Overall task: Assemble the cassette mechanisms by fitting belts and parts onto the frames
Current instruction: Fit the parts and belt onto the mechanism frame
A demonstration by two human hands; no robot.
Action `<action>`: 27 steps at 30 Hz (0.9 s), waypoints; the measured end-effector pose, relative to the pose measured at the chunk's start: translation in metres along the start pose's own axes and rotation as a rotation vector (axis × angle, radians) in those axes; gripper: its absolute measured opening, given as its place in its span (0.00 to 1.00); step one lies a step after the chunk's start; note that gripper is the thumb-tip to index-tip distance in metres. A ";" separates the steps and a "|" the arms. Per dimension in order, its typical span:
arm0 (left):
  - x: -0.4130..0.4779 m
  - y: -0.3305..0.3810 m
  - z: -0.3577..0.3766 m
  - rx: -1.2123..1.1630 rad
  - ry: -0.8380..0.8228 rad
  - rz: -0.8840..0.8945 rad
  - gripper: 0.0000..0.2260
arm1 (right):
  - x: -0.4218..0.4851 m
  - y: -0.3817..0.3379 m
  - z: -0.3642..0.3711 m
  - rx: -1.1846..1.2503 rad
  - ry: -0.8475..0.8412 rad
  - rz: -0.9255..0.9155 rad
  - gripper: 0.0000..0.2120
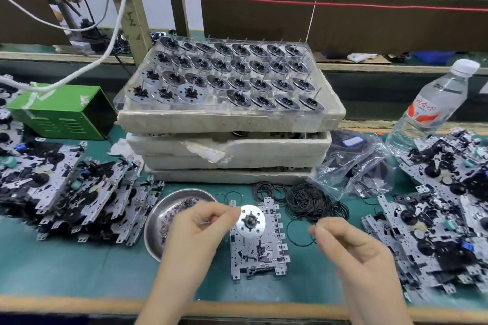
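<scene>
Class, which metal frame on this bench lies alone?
The frame at front centre, flat between the left hand and right hand, carrying a silver flywheel; all others lie heaped in a left pile and a right pile.

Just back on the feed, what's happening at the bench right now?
A person's left hand pinches a round silver flywheel with a black hub over the grey metal frame lying on the green mat. The right hand pinches a thin black rubber belt beside the loose belt pile. The belt is not yet fitted.
</scene>
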State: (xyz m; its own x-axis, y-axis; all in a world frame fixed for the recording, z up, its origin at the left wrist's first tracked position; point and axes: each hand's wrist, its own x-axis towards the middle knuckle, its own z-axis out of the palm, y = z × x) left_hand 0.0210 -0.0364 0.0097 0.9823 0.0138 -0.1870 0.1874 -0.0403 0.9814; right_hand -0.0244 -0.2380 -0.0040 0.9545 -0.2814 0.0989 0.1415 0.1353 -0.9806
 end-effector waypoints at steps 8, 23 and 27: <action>-0.008 -0.006 0.004 -0.098 -0.090 -0.031 0.10 | -0.006 -0.006 0.038 0.013 -0.023 0.098 0.17; -0.006 -0.016 -0.011 -0.079 -0.242 0.164 0.10 | 0.008 -0.008 0.027 -0.052 -0.176 0.294 0.08; 0.002 -0.026 -0.003 0.274 -0.093 0.598 0.05 | 0.020 -0.009 0.016 0.297 -0.407 0.568 0.09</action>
State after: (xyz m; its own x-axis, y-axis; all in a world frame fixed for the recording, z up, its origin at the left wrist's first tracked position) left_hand 0.0175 -0.0324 -0.0164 0.9114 -0.1757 0.3720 -0.4079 -0.2673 0.8730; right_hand -0.0022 -0.2299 0.0097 0.9152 0.2727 -0.2968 -0.3909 0.4213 -0.8183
